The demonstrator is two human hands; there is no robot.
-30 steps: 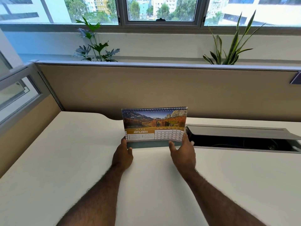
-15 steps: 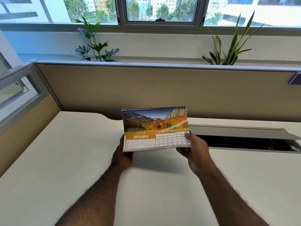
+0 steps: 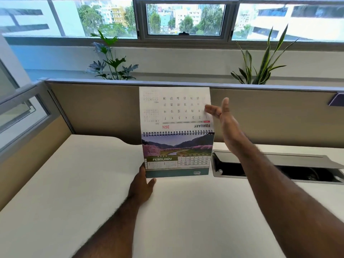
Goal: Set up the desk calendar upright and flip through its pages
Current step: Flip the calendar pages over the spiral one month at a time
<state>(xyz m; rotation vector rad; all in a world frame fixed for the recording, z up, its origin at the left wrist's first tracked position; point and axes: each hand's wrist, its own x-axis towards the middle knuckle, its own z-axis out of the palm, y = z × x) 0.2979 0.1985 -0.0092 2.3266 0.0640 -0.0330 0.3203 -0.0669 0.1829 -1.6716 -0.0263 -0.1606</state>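
- The spiral-bound desk calendar with a landscape photo and a green FEBRUARY band (image 3: 177, 157) is being stood upright on the white desk (image 3: 74, 183), its printed face turned toward the camera and its long axis running left to right, the wire binding at the top.
- A white date page (image 3: 175, 108) is being held raised above the binding, its print showing upside down.
- The calendar's lower left corner is being steadied by the left hand (image 3: 141, 187); the thumb is lying on the front edge, and the other fingers are hidden behind.
- The raised page's right edge is being touched by the fingers (image 3: 210, 110) of the right hand (image 3: 226, 123), which are held out loosely spread, thumb pointing up, forearm reaching forward over the desk.
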